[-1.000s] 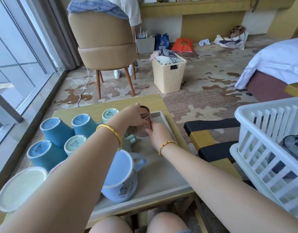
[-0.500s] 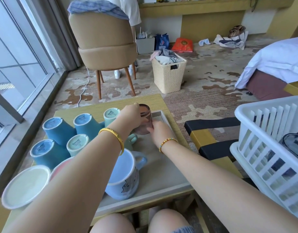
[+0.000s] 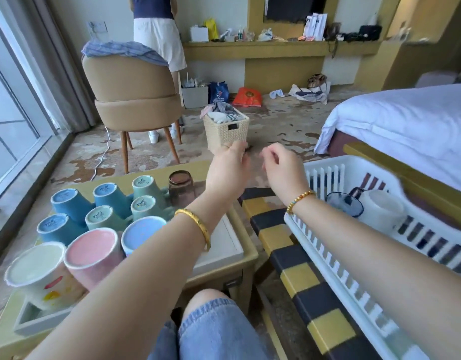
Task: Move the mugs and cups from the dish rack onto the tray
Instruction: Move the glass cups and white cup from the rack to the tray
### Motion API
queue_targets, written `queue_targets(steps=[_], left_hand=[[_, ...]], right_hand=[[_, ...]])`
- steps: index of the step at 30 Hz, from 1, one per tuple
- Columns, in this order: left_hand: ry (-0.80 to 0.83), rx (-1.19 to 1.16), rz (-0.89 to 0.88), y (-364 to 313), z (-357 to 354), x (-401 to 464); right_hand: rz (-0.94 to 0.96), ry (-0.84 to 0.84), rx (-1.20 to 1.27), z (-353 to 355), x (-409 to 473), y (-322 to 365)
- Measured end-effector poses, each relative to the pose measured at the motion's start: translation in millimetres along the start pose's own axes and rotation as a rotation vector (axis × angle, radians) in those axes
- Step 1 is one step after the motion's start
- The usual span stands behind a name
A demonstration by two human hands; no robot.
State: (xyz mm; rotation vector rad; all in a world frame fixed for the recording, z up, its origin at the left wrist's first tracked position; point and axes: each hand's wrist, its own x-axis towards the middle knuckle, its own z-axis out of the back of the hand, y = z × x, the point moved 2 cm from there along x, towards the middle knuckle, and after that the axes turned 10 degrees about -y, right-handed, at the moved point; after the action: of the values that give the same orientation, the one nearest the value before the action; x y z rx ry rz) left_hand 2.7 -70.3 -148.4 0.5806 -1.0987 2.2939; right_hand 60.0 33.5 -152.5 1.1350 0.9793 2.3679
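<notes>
A grey tray (image 3: 230, 246) on a low table holds several upside-down mugs in blue, teal, pink and cream. A brown glass cup (image 3: 180, 183) stands upside down at the tray's far end, free of both hands. My left hand (image 3: 228, 168) hovers to the right of it, fingers relaxed and holding nothing. My right hand (image 3: 282, 167) hangs in the air beside the white dish rack (image 3: 325, 258), fingers loosely curled and empty. Inside the rack lie a dark-rimmed glass cup (image 3: 343, 203) and a white cup (image 3: 380, 207).
A yellow-and-black striped bench (image 3: 289, 258) carries the rack, between the table and a bed (image 3: 406, 118). Beyond the table stand a tan chair (image 3: 132, 94) and a wicker basket (image 3: 225, 129). A person stands behind the chair. A window runs along the left.
Both hands have let go of the brown glass cup, which now stands on the tray. They have lifted and moved right toward the dish rack. The view has tilted up.
</notes>
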Motion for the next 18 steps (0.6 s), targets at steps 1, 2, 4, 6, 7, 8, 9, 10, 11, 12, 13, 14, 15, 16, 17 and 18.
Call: queue_targets(steps=[1,2,4,6,7,8,9,10,11,12,13,14,15,16,17,18], left_hand=[[0.032,-0.030,-0.020,-15,-9,-9],[0.073,-0.056,-0.039,-30,-18,-18],[0.177,-0.095,-0.064,-55,-38,-36],[0.306,-0.101,-0.075,-77,-60,-52],[0.375,-0.093,-0.071,-86,-71,-59],[0.444,-0.076,-0.063,-94,-82,-65],[0.507,-0.049,-0.049,-100,-93,-70],[0.550,-0.016,-0.037,-105,-103,-73],[0.562,0.019,-0.028,-107,-111,-76],[0.548,0.053,-0.019,-108,-119,-78],[0.523,0.086,-0.009,-106,-124,-81],[0.499,0.115,0.001,-105,-127,-85],[0.476,0.134,0.006,-102,-130,-88],[0.454,0.140,0.005,-100,-131,-90],[0.435,0.138,0.000,-98,-133,-91],[0.423,0.133,-0.005,-96,-133,-92]], right_hand=[[-0.019,-0.028,-0.001,19,-1,-8],[-0.060,-0.051,0.001,37,-2,-19],[-0.171,-0.084,-0.011,68,-6,-46],[-0.269,-0.077,-0.084,92,-13,-78],[-0.317,-0.047,-0.135,101,-17,-93],[-0.359,-0.004,-0.189,107,-21,-105],[-0.388,0.042,-0.234,112,-24,-116],[-0.401,0.085,-0.269,115,-25,-124],[-0.397,0.127,-0.301,116,-26,-129],[-0.387,0.172,-0.333,116,-26,-133],[-0.374,0.221,-0.363,114,-26,-135],[-0.365,0.275,-0.395,112,-27,-136],[-0.355,0.331,-0.440,108,-28,-135],[-0.342,0.393,-0.508,105,-30,-134],[-0.322,0.457,-0.595,103,-32,-132],[-0.294,0.511,-0.684,100,-35,-130]])
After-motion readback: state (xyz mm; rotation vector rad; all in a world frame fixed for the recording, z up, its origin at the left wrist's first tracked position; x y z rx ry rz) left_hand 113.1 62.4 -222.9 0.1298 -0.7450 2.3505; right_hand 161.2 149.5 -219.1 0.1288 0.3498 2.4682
